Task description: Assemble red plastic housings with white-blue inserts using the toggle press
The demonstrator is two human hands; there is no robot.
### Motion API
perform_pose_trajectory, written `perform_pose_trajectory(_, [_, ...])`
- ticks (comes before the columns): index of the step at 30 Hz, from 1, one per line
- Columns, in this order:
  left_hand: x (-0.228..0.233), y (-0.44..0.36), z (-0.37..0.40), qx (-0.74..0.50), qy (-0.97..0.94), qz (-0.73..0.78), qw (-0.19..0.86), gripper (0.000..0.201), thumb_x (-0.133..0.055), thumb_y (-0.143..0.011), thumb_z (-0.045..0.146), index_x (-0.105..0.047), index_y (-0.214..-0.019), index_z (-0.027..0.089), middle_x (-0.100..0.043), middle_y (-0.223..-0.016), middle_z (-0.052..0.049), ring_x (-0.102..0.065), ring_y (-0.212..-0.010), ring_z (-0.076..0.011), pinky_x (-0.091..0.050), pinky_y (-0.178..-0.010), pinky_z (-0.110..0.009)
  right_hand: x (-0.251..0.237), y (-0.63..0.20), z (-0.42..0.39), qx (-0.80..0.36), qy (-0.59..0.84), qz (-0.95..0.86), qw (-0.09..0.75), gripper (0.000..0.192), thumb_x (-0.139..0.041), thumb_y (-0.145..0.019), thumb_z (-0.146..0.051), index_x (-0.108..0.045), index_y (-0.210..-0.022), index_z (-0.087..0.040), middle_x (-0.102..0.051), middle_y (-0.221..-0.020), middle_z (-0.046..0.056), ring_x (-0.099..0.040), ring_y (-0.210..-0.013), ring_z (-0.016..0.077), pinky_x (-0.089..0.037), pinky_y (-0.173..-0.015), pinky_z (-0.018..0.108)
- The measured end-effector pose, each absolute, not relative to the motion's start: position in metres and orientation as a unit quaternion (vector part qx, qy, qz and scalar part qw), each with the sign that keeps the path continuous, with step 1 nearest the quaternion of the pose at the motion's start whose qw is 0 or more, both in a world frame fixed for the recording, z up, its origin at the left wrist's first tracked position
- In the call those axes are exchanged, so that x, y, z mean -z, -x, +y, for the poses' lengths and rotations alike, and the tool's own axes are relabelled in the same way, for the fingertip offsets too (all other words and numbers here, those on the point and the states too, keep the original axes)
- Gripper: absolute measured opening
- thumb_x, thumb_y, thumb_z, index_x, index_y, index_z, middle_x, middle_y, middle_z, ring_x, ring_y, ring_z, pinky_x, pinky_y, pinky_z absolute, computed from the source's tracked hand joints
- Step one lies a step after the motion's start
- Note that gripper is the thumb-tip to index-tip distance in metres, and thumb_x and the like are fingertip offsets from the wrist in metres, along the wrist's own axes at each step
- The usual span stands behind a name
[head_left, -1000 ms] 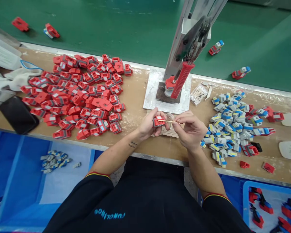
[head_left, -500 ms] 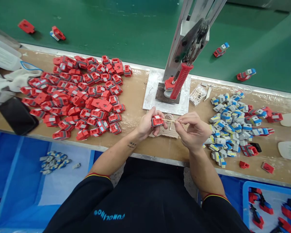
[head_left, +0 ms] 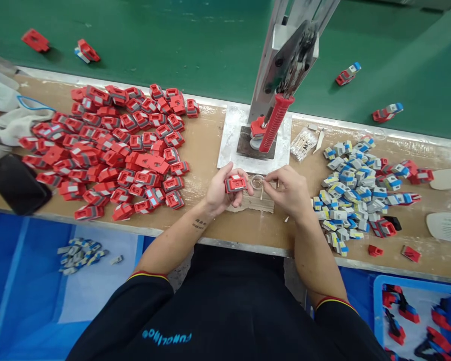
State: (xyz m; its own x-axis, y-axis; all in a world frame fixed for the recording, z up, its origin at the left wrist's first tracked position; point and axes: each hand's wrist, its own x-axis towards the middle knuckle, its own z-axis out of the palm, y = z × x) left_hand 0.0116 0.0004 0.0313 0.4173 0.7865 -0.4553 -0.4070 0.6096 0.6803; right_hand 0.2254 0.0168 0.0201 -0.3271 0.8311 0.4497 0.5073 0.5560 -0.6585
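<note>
My left hand [head_left: 222,193] is closed around a red and grey toy vehicle part [head_left: 235,184], its recessed face turned up. My right hand [head_left: 290,191] pinches a thin cotton swab [head_left: 258,182], whose far end is over or in a small transparent round dish [head_left: 256,186]; whether it touches the bottom I cannot tell. A second swab lies by the dish on a piece of cardboard [head_left: 253,202]. Just beyond the hands stands a hand press with a red handle [head_left: 276,123], a red part sitting beneath it on the metal base plate [head_left: 229,143].
Many red parts [head_left: 108,145] are heaped at left, with a black phone [head_left: 18,184] beside them. Grey, blue and yellow parts [head_left: 348,190] are piled at right, near a bag of cotton swabs [head_left: 303,144]. Beyond is a green surface [head_left: 154,45] with several toys; blue bins [head_left: 33,321] sit below.
My right hand has drawn the swab away from the red part and brought its end to the dish. My left hand still holds the part. The whole view has shifted slightly.
</note>
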Motion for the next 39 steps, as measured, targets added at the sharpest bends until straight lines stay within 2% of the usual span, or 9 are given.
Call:
perform_pose_trajectory(3, [-0.032, -0.012, 0.000, -0.379, -0.252, 0.408, 0.791, 0.057, -0.035, -0.102, 0.067, -0.054, -0.079, 0.019, -0.070, -0.060, -0.004, -0.050, -0.029, -0.0121, -0.030, -0.033, -0.022, -0.021, -0.226, 0.016, -0.208, 0.423, -0.779, 0.412, 0.014, -0.075, -0.082, -0.014, -0.071, -0.076, -0.025, -0.074, -0.072, -0.001, -0.064, -0.067, 0.0168, -0.048, -0.061, 0.031])
perform_pose_trajectory(8, [-0.032, -0.017, -0.004, -0.401, -0.291, 0.446, 0.746, 0.054, -0.036, -0.104, 0.063, -0.055, -0.079, 0.019, -0.069, -0.058, -0.004, -0.049, -0.030, -0.0107, -0.030, -0.035, -0.021, -0.038, -0.221, 0.006, -0.294, 0.367, -0.677, 0.565, 0.014, -0.079, -0.086, -0.024, -0.069, -0.077, -0.026, -0.075, -0.070, 0.000, -0.066, -0.063, 0.0177, -0.050, -0.058, 0.033])
perform_pose_trajectory(10, [-0.031, -0.018, -0.006, -0.402, -0.302, 0.455, 0.735, 0.054, -0.038, -0.103, 0.065, -0.056, -0.080, 0.019, -0.069, -0.058, -0.003, -0.049, -0.030, -0.0104, -0.030, -0.036, -0.022, -0.041, -0.213, 0.001, -0.325, 0.340, -0.653, 0.593, 0.016, -0.081, -0.085, -0.028, -0.068, -0.076, -0.026, -0.074, -0.068, 0.000, -0.067, -0.062, 0.0181, -0.051, -0.057, 0.034])
perform_pose_trajectory(19, [-0.029, -0.018, -0.007, -0.397, -0.324, 0.451, 0.731, 0.057, -0.042, -0.100, 0.071, -0.058, -0.082, 0.019, -0.070, -0.059, -0.003, -0.049, -0.032, -0.0102, -0.029, -0.037, -0.022, -0.036, -0.194, -0.004, -0.379, 0.300, -0.664, 0.571, 0.015, -0.080, -0.089, -0.028, -0.070, -0.078, -0.025, -0.077, -0.071, 0.001, -0.070, -0.064, 0.0176, -0.054, -0.059, 0.033])
perform_pose_trajectory(25, [-0.028, -0.019, -0.007, -0.397, -0.321, 0.462, 0.725, 0.058, -0.039, -0.102, 0.069, -0.059, -0.082, 0.018, -0.069, -0.059, -0.004, -0.049, -0.032, -0.0099, -0.029, -0.037, -0.022, -0.032, -0.195, -0.005, -0.388, 0.325, -0.662, 0.553, 0.016, -0.083, -0.086, -0.029, -0.070, -0.078, -0.025, -0.076, -0.070, 0.001, -0.070, -0.064, 0.0194, -0.054, -0.061, 0.035])
perform_pose_trajectory(33, [-0.028, -0.019, -0.007, -0.403, -0.326, 0.464, 0.718, 0.059, -0.040, -0.100, 0.072, -0.058, -0.080, 0.020, -0.069, -0.059, -0.005, -0.050, -0.034, -0.0112, -0.030, -0.037, -0.023, -0.033, -0.198, -0.003, -0.358, 0.348, -0.670, 0.550, 0.017, -0.081, -0.086, -0.030, -0.070, -0.074, -0.025, -0.075, -0.067, 0.001, -0.068, -0.061, 0.0180, -0.051, -0.056, 0.034])
perform_pose_trajectory(39, [-0.031, -0.018, -0.007, -0.405, -0.328, 0.468, 0.714, 0.058, -0.041, -0.100, 0.071, -0.057, -0.080, 0.020, -0.068, -0.058, -0.004, -0.049, -0.033, -0.0108, -0.031, -0.037, -0.023, -0.035, -0.205, -0.002, -0.354, 0.338, -0.677, 0.549, 0.013, -0.081, -0.085, -0.022, -0.071, -0.077, -0.026, -0.076, -0.070, 0.001, -0.069, -0.064, 0.0181, -0.052, -0.060, 0.034])
